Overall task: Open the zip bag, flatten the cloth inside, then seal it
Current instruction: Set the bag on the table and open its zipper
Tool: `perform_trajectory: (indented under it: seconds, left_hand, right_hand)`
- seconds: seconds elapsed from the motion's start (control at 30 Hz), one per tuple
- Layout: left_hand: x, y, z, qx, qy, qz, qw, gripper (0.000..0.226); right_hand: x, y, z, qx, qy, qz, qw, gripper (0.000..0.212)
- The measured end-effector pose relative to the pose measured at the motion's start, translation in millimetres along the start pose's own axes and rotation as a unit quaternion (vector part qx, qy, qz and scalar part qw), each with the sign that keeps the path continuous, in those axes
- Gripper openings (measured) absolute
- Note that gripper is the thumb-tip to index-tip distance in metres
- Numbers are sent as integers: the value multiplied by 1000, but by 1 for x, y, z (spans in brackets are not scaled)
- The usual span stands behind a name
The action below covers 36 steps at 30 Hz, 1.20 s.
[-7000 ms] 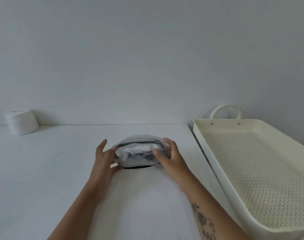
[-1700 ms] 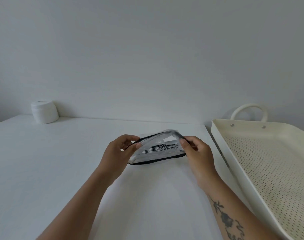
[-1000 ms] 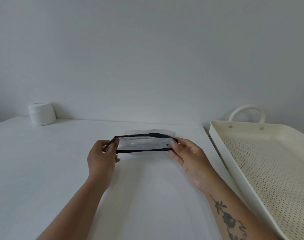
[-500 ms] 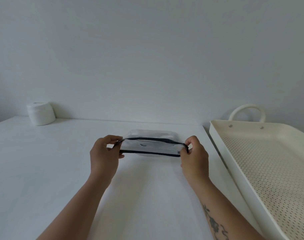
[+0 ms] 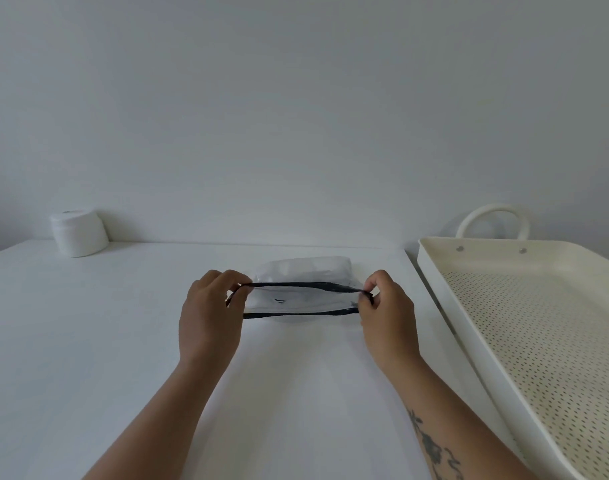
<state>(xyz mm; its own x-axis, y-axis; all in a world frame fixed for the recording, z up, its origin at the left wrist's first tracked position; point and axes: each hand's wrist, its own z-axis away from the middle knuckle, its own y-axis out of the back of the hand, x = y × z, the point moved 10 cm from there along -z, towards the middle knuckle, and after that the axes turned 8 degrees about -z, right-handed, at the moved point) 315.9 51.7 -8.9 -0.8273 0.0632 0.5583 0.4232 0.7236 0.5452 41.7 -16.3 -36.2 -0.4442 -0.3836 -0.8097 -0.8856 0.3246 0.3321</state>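
Observation:
A clear zip bag (image 5: 301, 273) with black edging lies on the white table (image 5: 88, 341), its mouth facing me. My left hand (image 5: 209, 317) pinches the left end of the black zip strip and my right hand (image 5: 386, 317) pinches the right end. The upper and lower black strips are a little apart, so the mouth gapes slightly. The cloth inside shows only as a pale bulge and a small striped patch (image 5: 279, 300).
A cream perforated tray (image 5: 538, 327) with a loop handle stands close to the right of my right hand. A white roll (image 5: 78, 233) sits at the back left by the wall.
The bag was lifted and tilted in both hands; since then it has come down flat on the table, and my hands have slid out to the two ends of the zip strip.

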Motion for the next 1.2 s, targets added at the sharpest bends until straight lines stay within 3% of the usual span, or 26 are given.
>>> perform_trajectory:
  seconds: [0.1, 0.27, 0.37, 0.43, 0.5, 0.57, 0.63, 0.73, 0.83, 0.9, 0.97, 1.1, 1.2]
  left_hand:
    - [2, 1, 0, 5, -6, -19, 1000, 17]
    - [-6, -1, -1, -4, 13, 22, 1000, 18]
    - [1, -4, -1, -20, -1, 41, 999, 11]
    - [1, -4, -2, -24, 5, 63, 998, 3]
    - [-5, 1, -5, -14, 27, 96, 995, 11]
    - [-10, 8, -8, -1, 50, 113, 992, 17]
    - [-10, 14, -7, 6, 57, 115, 992, 18]
    - [4, 19, -6, -7, 20, 86, 996, 19]
    - [32, 21, -3, -10, -99, -56, 993, 28]
    - [39, 14, -1, -21, -122, -110, 986, 20]
    - [35, 13, -1, -29, -103, -102, 989, 7]
    - [28, 24, -3, 8, -76, -97, 992, 6]
    - [32, 29, -2, 27, -84, -100, 991, 4]
  right_hand:
    - [-4, 2, 0, 18, 9, 23, 1000, 19]
    - [-3, -7, 1, -57, -37, -158, 985, 14]
    - [-3, 2, -2, -26, -22, -126, 991, 14]
    - [2, 5, -5, -18, -56, -172, 983, 15]
    - [8, -4, -5, -60, -131, -290, 946, 14]
    - [7, -22, 3, -130, -204, -405, 882, 16]
    - [6, -35, 12, -172, -253, -458, 835, 18]
    - [6, -39, 14, -175, -268, -481, 817, 18]
    - [3, -39, 12, -181, -259, -492, 811, 19]
    - [0, -41, 14, -200, -254, -492, 809, 19]
    - [-1, -41, 15, -201, -246, -477, 820, 19]
    - [-5, -18, 2, -128, -113, -257, 951, 13]
    - [-26, -9, 2, -81, 16, -105, 991, 7]
